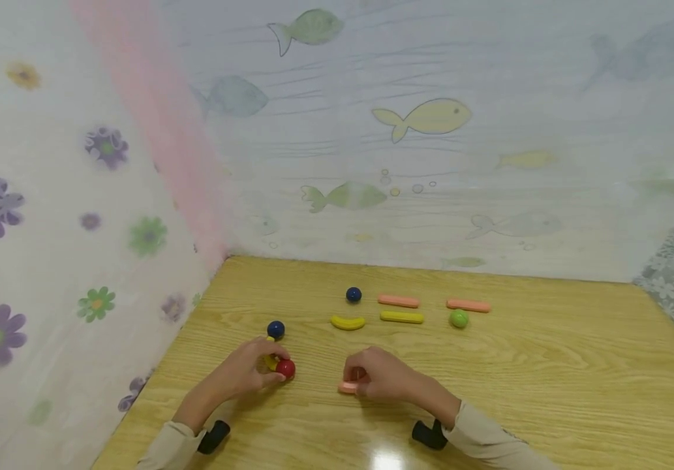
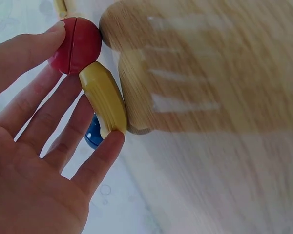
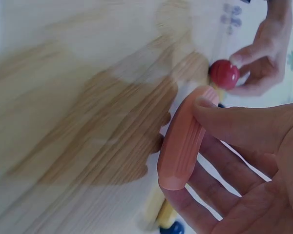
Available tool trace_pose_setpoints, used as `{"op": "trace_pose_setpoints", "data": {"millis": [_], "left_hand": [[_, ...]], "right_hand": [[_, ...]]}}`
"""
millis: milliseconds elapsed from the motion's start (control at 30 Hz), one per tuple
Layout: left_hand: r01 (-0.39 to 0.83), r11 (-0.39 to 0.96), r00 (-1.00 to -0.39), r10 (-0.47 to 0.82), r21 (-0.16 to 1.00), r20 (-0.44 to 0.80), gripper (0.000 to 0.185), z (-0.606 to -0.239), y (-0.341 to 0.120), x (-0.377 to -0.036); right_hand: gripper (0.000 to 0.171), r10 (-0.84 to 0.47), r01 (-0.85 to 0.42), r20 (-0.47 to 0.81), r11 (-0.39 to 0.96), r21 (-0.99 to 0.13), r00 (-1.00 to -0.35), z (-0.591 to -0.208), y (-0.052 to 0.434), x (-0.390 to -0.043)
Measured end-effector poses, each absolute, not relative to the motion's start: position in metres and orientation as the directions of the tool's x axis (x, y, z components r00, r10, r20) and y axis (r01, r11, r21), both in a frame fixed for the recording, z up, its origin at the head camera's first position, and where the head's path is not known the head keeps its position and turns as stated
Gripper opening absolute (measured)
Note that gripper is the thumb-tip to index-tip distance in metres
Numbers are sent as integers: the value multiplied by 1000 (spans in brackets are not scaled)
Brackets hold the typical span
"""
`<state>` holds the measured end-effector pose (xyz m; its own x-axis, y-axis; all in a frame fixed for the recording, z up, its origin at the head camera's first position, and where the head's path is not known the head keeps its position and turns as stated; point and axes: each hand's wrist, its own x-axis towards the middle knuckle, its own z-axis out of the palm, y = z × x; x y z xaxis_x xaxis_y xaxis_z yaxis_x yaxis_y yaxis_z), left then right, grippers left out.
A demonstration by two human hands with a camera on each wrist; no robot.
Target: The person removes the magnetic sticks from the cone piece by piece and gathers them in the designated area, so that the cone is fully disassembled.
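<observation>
Pieces counted on the desk (image 1: 548, 365): two dark blue balls, one red ball, one green ball, three pink sticks, one straight yellow stick, two curved yellow pieces.

Left hand (image 1: 243, 375), toward the near left corner: the red ball (image 1: 286, 369) and a curved yellow piece (image 1: 270, 361) are pinched between thumb and fingertips, the ball touching the end of the piece. In the left wrist view the red ball (image 2: 77, 45) is seen under the thumb and the yellow piece (image 2: 104, 100) across the fingertips. One dark blue ball (image 1: 275, 329) lies just beyond this hand, toward the far edge.

Right hand (image 1: 380, 373), near the middle of the near edge: a pink stick (image 1: 348, 386) is gripped, fingers curled round it, its end showing at the hand's left. In the right wrist view the stick (image 3: 183, 139) is held between thumb and fingers.

Loose pieces, toward the far edge: second dark blue ball (image 1: 353, 294); pink stick (image 1: 398, 301) beside it; another pink stick (image 1: 468, 305) further right; second curved yellow piece (image 1: 348, 322), straight yellow stick (image 1: 402, 317) and green ball (image 1: 459, 318) in a nearer row.

Surroundings: fish-printed sheet (image 1: 430, 130) along the far edge, flower-printed sheet (image 1: 49, 228) along the left edge. Nothing lies between the two hands; the wrist views are partly blurred.
</observation>
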<state>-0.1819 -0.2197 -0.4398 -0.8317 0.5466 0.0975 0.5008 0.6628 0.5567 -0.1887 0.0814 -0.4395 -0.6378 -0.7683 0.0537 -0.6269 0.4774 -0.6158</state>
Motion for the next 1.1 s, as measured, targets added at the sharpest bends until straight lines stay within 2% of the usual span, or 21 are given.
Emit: {"op": "trace_pose_setpoints", "data": {"millis": [333, 567, 800, 1100], "left_hand": [[501, 661, -830, 549, 558, 95, 24, -441, -220, -183], [478, 662, -839, 538, 578, 77, 25, -441, -221, -183], [470, 655, -841, 536, 592, 74, 24, -442, -222, -183], [474, 649, -839, 537, 595, 82, 25, -443, -222, -182]], "right_hand": [[11, -722, -577, 88, 466, -670, -686, -438, 140, -184], [2, -678, -563, 124, 477, -675, -724, -432, 177, -183], [11, -631, -526, 123, 505, -684, -766, -429, 201, -183], [8, -567, -517, 149, 571, -638, -810, -427, 227, -183]]}}
